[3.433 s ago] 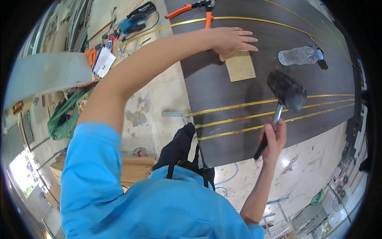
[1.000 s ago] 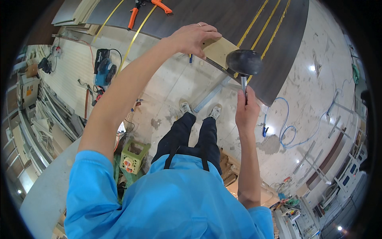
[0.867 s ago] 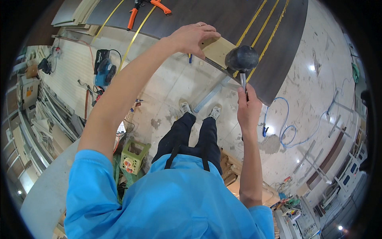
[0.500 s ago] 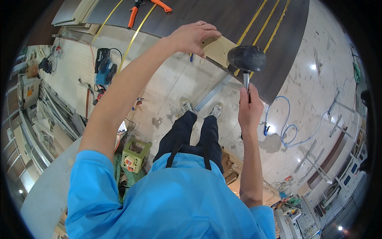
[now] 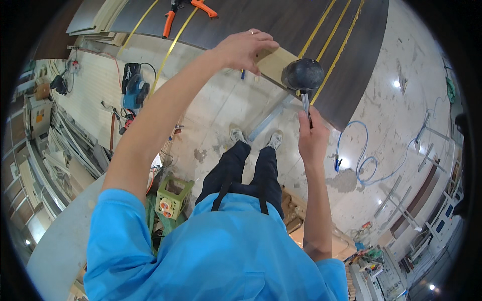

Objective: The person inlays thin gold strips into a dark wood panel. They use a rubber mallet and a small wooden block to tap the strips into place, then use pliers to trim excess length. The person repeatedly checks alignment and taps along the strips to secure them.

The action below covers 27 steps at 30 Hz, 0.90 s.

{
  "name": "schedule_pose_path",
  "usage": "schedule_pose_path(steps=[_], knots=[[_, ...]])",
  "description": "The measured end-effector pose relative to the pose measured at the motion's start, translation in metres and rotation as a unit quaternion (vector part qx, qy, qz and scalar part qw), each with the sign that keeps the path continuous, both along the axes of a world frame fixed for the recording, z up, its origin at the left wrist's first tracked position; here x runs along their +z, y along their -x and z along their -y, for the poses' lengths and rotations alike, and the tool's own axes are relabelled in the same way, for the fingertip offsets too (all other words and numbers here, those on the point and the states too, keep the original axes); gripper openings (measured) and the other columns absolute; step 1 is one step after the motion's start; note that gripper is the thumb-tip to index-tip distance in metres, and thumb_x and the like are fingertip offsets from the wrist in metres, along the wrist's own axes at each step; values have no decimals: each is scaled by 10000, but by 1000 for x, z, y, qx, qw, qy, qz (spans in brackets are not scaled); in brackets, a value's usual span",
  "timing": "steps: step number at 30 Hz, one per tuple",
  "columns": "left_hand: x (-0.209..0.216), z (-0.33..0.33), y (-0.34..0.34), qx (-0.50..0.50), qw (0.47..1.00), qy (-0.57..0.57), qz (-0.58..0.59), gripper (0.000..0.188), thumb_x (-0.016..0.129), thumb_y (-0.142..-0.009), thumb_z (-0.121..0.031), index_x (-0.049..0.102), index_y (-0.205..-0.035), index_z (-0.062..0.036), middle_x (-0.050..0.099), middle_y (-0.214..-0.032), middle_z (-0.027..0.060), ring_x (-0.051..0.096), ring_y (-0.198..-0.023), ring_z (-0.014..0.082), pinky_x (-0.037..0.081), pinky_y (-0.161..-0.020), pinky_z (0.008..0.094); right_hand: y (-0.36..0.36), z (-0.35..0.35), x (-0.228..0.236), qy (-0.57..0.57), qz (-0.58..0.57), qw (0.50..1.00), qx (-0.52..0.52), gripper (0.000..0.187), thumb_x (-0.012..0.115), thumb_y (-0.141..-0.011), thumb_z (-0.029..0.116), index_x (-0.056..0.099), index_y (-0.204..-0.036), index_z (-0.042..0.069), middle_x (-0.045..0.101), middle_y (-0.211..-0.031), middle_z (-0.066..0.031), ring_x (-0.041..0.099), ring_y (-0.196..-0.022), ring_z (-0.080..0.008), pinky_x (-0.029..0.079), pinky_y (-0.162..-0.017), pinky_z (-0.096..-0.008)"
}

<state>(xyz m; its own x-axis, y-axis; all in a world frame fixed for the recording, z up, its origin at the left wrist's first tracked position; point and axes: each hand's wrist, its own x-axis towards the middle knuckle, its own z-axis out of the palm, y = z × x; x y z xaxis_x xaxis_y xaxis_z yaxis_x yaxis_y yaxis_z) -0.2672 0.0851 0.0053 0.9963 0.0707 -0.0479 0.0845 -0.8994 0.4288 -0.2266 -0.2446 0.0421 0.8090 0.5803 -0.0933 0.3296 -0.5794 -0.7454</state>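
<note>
My right hand [image 5: 314, 138] is wrapped round the handle of a black rubber mallet [image 5: 302, 74]. The mallet's head is over the right end of a pale wooden block [image 5: 277, 64] at the near edge of a dark panel [image 5: 261, 22]. Whether head and block touch I cannot tell. My left hand [image 5: 246, 50] grips the block's left end, thumb on the near side and fingers over the top. Yellow strips [image 5: 329, 36] run across the panel beyond the mallet. An orange-handled tool [image 5: 170, 20] lies on the panel at the far left.
A blue power sander [image 5: 134, 93] sits on a pale surface to the left. Coiled blue hose [image 5: 369, 168] lies on the floor at right. Close to my legs stands a green plastic stool [image 5: 173, 198]. Metal bars [image 5: 396, 203] and stacked boards [image 5: 98, 17] stand further out.
The mallet has moved slightly left and its head has tilted. My right hand shifted a little left with it. My left hand stays on the block.
</note>
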Motion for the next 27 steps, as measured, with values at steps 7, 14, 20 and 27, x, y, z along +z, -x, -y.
schedule_pose_path(steps=[7,14,20,27], knots=[[2,-2,-3,0,1000,-14,-22,975,966,-658,-251,571,-1550,-251,563,-1578,-22,511,-1478,248,518,-1198,418,-5,-5,-3,-7,37,999,20,264,694,-1083,212,689,-1262,18,561,-728,-146,512,-619,-211,453,-608,-370],[-3,1,-1,25,1000,12,0,925,944,-695,-341,580,-1536,-213,571,-1562,-23,503,-1482,252,512,-1190,440,-21,3,14,-110,-104,984,-97,252,675,-1108,221,687,-1248,11,532,-658,27,453,-591,-60,362,-548,-279],[-7,-11,-8,68,996,53,24,927,949,-714,-307,569,-1551,-190,561,-1589,49,494,-1494,284,479,-1217,439,-11,3,27,-132,-171,970,-113,225,650,-1123,202,671,-1209,-5,511,-622,40,434,-510,-31,324,-469,-251],[-14,-18,-2,65,996,51,26,950,962,-712,-321,559,-1559,-172,551,-1596,73,466,-1516,320,453,-1242,457,-10,3,34,-120,-177,968,-134,324,658,-1115,183,664,-1397,24,514,-626,27,445,-511,-37,351,-471,-255]])
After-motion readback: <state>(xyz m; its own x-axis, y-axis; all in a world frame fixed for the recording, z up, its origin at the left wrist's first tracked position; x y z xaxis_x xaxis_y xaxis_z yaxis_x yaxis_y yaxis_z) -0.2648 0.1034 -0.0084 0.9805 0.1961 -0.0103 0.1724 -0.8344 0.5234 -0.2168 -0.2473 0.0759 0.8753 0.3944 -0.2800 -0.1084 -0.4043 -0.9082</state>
